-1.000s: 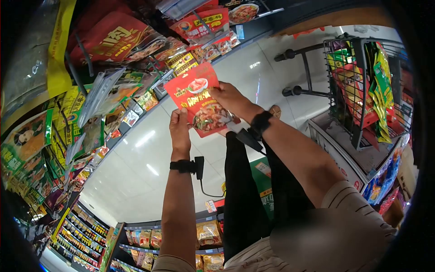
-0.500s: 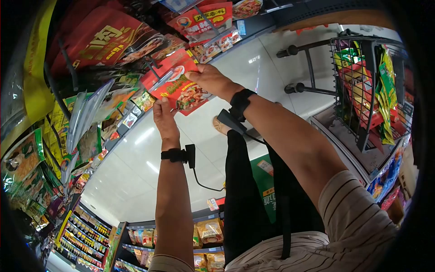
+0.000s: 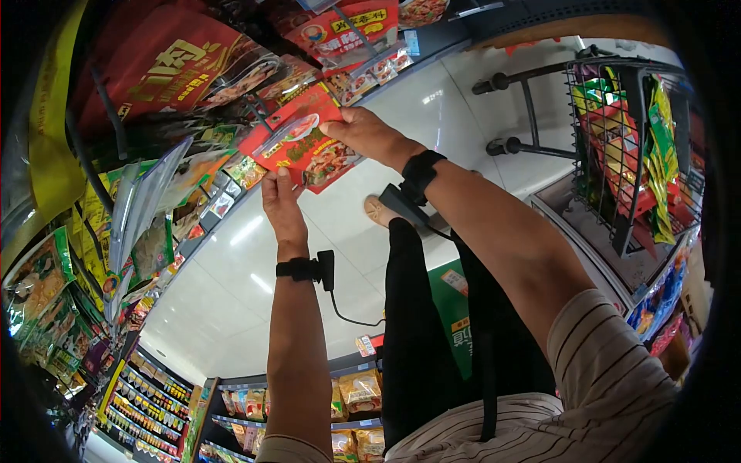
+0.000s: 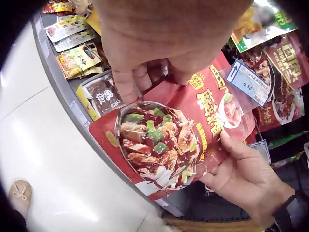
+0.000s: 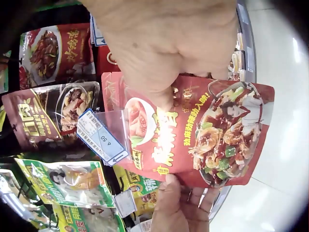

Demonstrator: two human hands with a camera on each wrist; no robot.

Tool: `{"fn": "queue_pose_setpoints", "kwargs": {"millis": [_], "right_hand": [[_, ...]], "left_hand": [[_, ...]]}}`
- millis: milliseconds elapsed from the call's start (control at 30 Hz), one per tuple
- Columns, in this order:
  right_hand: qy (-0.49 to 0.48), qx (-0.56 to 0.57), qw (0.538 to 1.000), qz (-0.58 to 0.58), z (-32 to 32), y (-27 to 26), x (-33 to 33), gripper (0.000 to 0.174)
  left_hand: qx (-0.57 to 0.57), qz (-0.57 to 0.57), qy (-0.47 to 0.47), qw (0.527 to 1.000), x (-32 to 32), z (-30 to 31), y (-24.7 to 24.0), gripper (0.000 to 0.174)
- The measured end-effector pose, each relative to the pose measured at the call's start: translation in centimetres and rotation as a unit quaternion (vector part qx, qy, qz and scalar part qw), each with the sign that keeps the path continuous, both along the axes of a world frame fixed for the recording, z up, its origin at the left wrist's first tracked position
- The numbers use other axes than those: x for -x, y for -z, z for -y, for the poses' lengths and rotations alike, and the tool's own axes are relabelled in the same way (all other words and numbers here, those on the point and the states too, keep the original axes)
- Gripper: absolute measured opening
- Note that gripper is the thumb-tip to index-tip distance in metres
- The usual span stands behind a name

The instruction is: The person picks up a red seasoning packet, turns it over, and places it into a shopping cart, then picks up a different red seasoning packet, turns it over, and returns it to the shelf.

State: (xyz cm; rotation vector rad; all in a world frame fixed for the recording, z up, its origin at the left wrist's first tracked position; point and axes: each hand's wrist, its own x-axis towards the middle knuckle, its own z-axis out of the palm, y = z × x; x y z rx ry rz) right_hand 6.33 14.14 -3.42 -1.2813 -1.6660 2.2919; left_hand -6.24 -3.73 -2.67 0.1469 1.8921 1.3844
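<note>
A red food packet [image 3: 312, 147] with a picture of a cooked dish is at the shelf's hanging rods, held between both hands. The left hand [image 3: 283, 207] pinches its lower left edge, thumb on the front. At the opposite edge the right hand [image 3: 372, 137] grips it, thumb on the printed face. In the left wrist view the packet [image 4: 207, 121] lies beside a blue-edged price tag [image 4: 247, 83] reading 6.50. The right wrist view shows that tag [image 5: 102, 137] in front of the packet's top end [image 5: 113, 92].
Hanging packets [image 3: 181, 65] fill the rack at upper left, with clear plastic tag holders [image 3: 143, 208] sticking out. A wire cart [image 3: 617, 147] holding packets stands at the right. Shelves of bagged goods [image 3: 359, 392] are at the bottom, and a green box [image 3: 451, 309] is by the legs.
Both hands have moved the packet up and left to the hanging rods. Over the last half second they have barely shifted, and both keep their hold.
</note>
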Motion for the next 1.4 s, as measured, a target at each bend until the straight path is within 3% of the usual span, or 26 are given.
{"fn": "queue_pose_setpoints", "kwargs": {"millis": [133, 367, 467, 567, 1067, 1267, 1400], "right_hand": [[0.030, -0.054, 0.997, -0.044, -0.2, 2.4, 1.7, 0.041], [0.015, -0.064, 0.998, 0.016, -0.8, 3.5, 2.6, 0.039], [0.017, -0.119, 0.993, 0.000, -1.1, 3.3, 2.8, 0.042], [0.039, -0.060, 0.997, -0.026, -1.3, 2.8, 3.0, 0.045], [0.019, -0.103, 0.993, 0.057, -2.0, 4.0, 4.5, 0.053], [0.027, -0.096, 0.995, 0.025, -2.2, 4.0, 4.8, 0.047], [0.056, -0.093, 0.994, -0.013, -2.0, 4.7, 4.9, 0.045]], "left_hand": [[-0.011, -0.012, -0.001, 1.000, 1.2, -0.9, 0.7, 0.020], [0.014, -0.007, -0.011, 1.000, 1.9, -1.5, 2.1, 0.021], [0.000, -0.006, -0.018, 1.000, 2.3, -1.4, 3.1, 0.021], [0.000, 0.005, -0.021, 1.000, 2.6, -1.5, 3.2, 0.023], [-0.007, 0.009, -0.031, 0.999, 3.6, -2.5, 4.0, 0.029], [-0.006, 0.008, -0.028, 1.000, 3.5, -3.5, 2.9, 0.046], [-0.002, 0.006, -0.013, 1.000, 4.2, -3.5, 2.5, 0.047]]}}
